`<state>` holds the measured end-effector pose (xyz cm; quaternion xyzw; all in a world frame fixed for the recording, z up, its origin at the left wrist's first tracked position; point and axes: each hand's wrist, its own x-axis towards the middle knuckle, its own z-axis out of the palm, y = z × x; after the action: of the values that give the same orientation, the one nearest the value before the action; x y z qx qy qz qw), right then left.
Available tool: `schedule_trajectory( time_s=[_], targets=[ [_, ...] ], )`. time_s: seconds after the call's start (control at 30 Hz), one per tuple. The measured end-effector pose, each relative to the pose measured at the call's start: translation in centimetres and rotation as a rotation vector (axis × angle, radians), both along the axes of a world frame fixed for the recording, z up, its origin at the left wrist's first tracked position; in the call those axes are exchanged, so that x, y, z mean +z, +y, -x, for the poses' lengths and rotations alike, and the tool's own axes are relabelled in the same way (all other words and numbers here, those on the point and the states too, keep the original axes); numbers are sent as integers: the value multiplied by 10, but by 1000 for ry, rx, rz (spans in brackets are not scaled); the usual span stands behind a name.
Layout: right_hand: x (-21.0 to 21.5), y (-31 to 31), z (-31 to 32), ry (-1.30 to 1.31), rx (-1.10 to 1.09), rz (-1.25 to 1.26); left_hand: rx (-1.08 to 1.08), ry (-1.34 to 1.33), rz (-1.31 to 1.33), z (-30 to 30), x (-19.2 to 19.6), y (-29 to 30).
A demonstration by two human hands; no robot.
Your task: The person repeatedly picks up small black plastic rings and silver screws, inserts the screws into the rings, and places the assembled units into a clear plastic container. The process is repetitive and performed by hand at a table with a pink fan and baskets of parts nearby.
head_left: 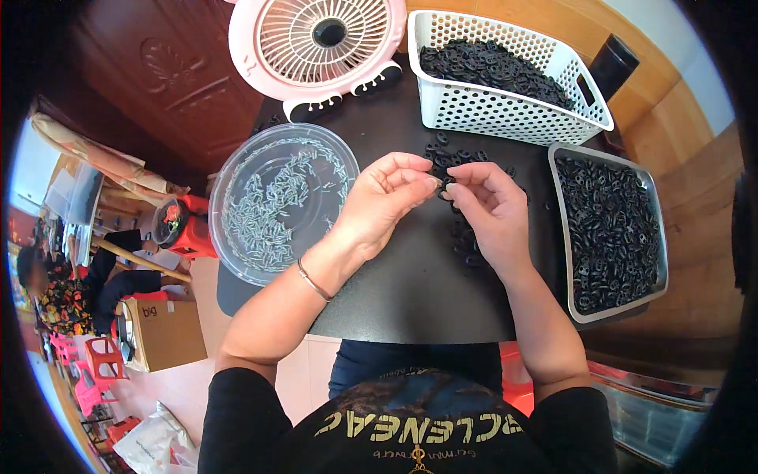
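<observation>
Over the dark tabletop my two hands meet at the fingertips. My right hand point(496, 213) pinches a small black plastic part point(448, 183) between thumb and forefinger. Thumb and forefinger of my left hand point(383, 196) are pressed together against the left side of that part; whatever lies between them is too small to make out. Loose black parts point(467, 158) of the same kind lie in a pile behind and beneath my hands. Left of my left hand, a round clear plastic tub point(227, 245) holds many small silvery metal pins point(272, 207).
A metal tray point(558, 213) full of black parts sits at the right. Behind it stands a white perforated basket point(474, 110) with more of them. A pink fan point(245, 47) is at the back left. Off the table's left side are a cardboard box point(167, 332) and a seated person point(63, 296).
</observation>
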<state>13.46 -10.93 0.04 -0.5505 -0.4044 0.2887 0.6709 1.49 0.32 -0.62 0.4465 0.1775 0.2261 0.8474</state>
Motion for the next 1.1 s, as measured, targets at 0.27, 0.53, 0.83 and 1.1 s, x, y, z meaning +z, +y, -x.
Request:
schedule_trajectory(
  time_s=[0.27,0.53,0.83,1.1],
  targets=[
    [-1,1,-1,4,10,-28,-11,-17,28,0,1,-1],
    [-2,1,-1,-34,5,-10,-5,-36,20,0,-3,-1],
    [-7,3,-3,-69,-19,-10,47,-44,19,-2,-1,-4],
    [-6,2,-3,-30,19,-17,104,-94,-123,-3,-5,-5]
  ],
)
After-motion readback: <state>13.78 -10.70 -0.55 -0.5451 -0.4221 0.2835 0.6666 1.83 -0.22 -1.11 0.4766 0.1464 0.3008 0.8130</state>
